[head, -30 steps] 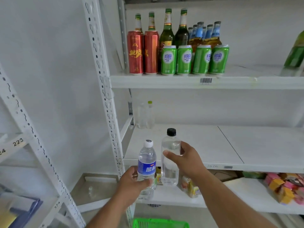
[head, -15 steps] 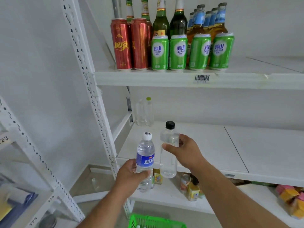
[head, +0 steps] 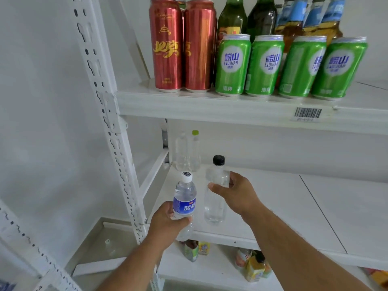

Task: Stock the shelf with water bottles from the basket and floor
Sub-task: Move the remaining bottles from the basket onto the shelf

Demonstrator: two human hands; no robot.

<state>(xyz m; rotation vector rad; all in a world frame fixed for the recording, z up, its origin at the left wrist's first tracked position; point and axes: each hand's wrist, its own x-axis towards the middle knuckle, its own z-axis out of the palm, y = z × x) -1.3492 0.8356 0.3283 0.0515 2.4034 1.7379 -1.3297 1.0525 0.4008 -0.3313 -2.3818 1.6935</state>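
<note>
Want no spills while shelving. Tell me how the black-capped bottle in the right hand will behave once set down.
The black-capped bottle looks tall and narrow, so it probably tips easily if nudged. Clear, seemingly full, so likely hefty for its size. Its smooth unlabelled wall may slip in the right hand.

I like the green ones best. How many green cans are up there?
4, in a row on the upper shelf, right of the red cans. More may hide behind.

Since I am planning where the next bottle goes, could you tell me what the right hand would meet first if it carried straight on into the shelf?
Probably nothing soon: the right hand with its black-capped bottle faces bare middle shelf, then the back wall. The two clear bottles stand further left, though depth is unclear.
</note>
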